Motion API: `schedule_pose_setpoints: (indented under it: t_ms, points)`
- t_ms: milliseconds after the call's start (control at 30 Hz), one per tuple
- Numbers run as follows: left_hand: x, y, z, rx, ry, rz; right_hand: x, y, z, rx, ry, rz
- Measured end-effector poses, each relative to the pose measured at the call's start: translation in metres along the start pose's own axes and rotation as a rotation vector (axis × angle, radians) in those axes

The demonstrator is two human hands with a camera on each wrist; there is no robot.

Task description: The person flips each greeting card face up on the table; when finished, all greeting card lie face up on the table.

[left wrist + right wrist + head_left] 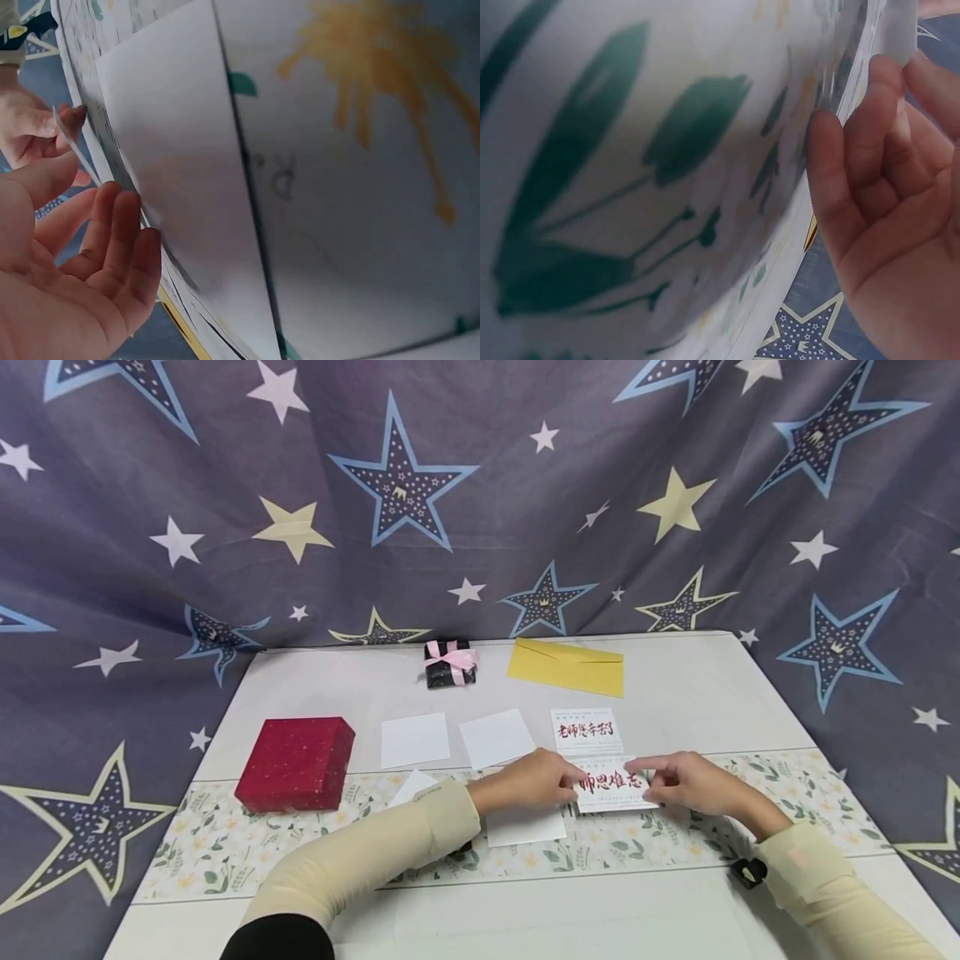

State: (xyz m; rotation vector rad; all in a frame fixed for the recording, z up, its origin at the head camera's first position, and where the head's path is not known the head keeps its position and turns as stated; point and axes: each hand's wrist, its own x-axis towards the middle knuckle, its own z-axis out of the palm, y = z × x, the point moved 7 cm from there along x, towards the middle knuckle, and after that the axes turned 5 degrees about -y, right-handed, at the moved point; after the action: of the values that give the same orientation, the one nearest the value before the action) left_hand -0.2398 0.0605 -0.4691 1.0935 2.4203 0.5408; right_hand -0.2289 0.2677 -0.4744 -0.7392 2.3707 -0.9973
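Both hands hold a white card with red writing [611, 785], one at each side edge. My left hand [528, 781] pinches its left side between thumb and fingertips, and my right hand [686, 785] pinches its right side. The left wrist view shows this card [76, 148] nearly edge-on, tilted up between the hands. Just behind it lies a second card with red writing [587, 718]. A blank white card [527, 828] lies under and beside my left wrist; part of it is hidden by the hand.
More blank cards [415, 742] lie left of the hands, one partly covered by the left sleeve. A red box [295, 764] stands at the left. At the back are a black package with a pink ribbon [452, 663] and a yellow envelope [566, 667]. A floral strip [225, 852] crosses the table.
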Motion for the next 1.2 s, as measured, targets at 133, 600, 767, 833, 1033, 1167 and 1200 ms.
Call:
schedule_pose_setpoints:
  t_ms: [133, 600, 767, 833, 1033, 1167, 1200]
  points:
    - [0.001, 0.003, 0.002, 0.048, -0.025, 0.007, 0.0, 0.002, 0.002, 0.015, -0.019, 0.031]
    - [0.006, 0.006, 0.011, 0.067, -0.112, -0.055, 0.006, 0.005, 0.002, -0.123, -0.03, 0.084]
    - [0.007, 0.005, 0.012, 0.077, -0.12, -0.057, 0.007, 0.005, 0.003, -0.121, -0.023, 0.1]
    - [0.008, 0.005, 0.012, 0.082, -0.12, -0.055, 0.007, 0.005, 0.003, -0.119, -0.022, 0.098]
    - [0.007, 0.006, 0.011, 0.097, -0.12, -0.043, 0.006, 0.005, 0.002, -0.121, -0.019, 0.088]
    - [0.004, 0.004, 0.006, 0.08, -0.101, -0.042, 0.008, 0.001, 0.0, -0.144, -0.007, 0.077]
    - [0.003, 0.003, 0.004, 0.075, -0.092, -0.048, 0.009, -0.001, -0.001, -0.153, 0.0, 0.071]
